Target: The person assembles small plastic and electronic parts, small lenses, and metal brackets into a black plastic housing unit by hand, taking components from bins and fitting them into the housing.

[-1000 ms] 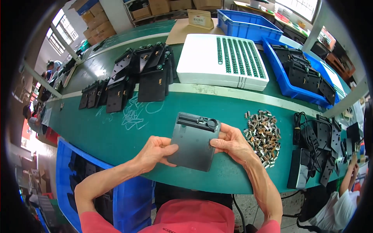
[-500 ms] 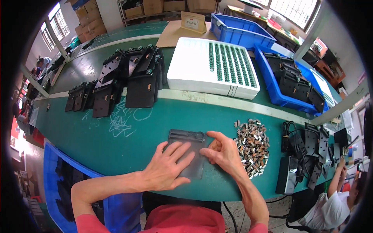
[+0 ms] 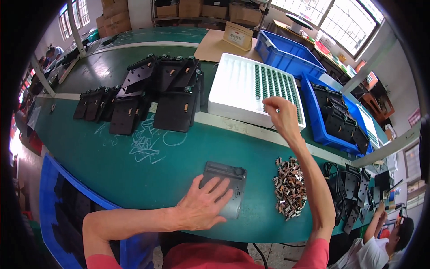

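Note:
My left hand lies flat with fingers spread on a flat black plastic housing, pressing it to the green table. A round recess shows at the housing's upper right corner and a small slot below it. Farther off, my right hand is over the front edge of a white foam tray, thumb and fingertips pinched together beside the rows of small round green parts. Whatever sits between those fingertips is too small to make out.
A heap of small metal switch-like parts lies right of the housing. Black housings stand in stacks at the far left. Blue bins hold more housings at the right and lower left. A person sits at the right.
My right hand has left the housing's right edge and reached forward to the foam tray, its fingers now pinched. My left hand stays on the housing. The whole view has shifted slightly.

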The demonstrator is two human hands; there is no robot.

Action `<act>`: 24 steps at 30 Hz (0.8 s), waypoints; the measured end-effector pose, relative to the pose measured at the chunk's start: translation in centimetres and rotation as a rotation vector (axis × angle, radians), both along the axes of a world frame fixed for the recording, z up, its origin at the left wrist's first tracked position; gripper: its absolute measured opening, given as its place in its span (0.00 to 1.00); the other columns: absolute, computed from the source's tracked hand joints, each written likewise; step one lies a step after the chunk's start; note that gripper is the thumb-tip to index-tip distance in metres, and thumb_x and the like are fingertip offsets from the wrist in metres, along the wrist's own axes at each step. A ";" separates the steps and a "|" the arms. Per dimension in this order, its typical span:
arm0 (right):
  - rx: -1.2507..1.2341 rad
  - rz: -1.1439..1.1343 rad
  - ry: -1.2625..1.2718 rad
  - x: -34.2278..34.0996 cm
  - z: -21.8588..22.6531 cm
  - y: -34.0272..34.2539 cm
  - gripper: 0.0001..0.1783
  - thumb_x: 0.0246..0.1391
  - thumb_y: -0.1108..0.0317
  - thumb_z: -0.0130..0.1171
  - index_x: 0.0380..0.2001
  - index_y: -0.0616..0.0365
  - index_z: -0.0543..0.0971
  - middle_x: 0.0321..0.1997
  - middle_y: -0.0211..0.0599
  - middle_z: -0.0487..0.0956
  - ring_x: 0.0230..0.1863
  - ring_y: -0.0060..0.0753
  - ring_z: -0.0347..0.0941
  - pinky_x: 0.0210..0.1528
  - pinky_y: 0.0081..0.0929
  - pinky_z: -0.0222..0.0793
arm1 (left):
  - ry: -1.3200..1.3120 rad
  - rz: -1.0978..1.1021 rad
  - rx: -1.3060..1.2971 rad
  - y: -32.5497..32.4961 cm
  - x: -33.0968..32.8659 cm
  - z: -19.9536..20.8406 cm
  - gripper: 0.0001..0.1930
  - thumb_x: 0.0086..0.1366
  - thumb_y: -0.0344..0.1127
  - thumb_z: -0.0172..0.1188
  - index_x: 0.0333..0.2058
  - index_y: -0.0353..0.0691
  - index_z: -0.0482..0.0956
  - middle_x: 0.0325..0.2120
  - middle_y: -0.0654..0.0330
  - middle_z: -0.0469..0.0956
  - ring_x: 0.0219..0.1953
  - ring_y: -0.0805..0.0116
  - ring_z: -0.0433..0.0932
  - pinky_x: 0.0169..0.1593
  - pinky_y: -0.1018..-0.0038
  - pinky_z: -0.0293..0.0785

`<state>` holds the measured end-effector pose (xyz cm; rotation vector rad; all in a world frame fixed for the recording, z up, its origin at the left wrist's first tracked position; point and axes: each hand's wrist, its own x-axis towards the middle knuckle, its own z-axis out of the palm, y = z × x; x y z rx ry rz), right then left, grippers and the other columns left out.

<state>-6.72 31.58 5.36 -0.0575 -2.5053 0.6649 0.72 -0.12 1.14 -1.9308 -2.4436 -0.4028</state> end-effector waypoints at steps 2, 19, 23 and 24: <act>0.114 -0.033 0.007 -3.2 -0.5 0.8 0.09 0.51 0.73 0.60 0.36 0.63 0.84 0.31 0.46 0.82 0.33 0.42 0.80 0.40 0.34 0.73 | 0.001 0.014 -0.005 -0.2 0.0 0.1 0.39 0.51 0.56 0.69 0.56 0.37 0.72 0.59 0.46 0.67 0.60 0.50 0.66 0.57 0.45 0.60; 0.440 -0.123 -0.169 -8.1 -2.4 0.8 0.08 0.47 0.73 0.60 0.33 0.57 0.82 0.38 0.42 0.81 0.40 0.50 0.79 0.41 0.46 0.74 | -0.007 0.027 -0.022 -0.1 0.0 0.4 0.38 0.49 0.57 0.69 0.53 0.38 0.74 0.59 0.46 0.67 0.58 0.50 0.66 0.57 0.45 0.59; 0.552 -0.146 -0.150 -8.7 -2.4 0.4 0.05 0.48 0.73 0.57 0.29 0.59 0.80 0.37 0.44 0.81 0.38 0.52 0.79 0.40 0.48 0.74 | -0.009 0.029 -0.022 -0.2 0.0 0.3 0.38 0.49 0.57 0.69 0.53 0.38 0.74 0.58 0.46 0.67 0.58 0.50 0.66 0.57 0.45 0.59; 0.561 -0.134 -0.131 -8.7 -2.6 0.6 0.04 0.48 0.73 0.56 0.28 0.60 0.79 0.37 0.45 0.81 0.38 0.52 0.78 0.39 0.48 0.74 | -0.014 0.027 -0.020 -0.2 0.0 0.3 0.38 0.49 0.57 0.69 0.54 0.39 0.74 0.58 0.46 0.67 0.58 0.50 0.66 0.57 0.45 0.59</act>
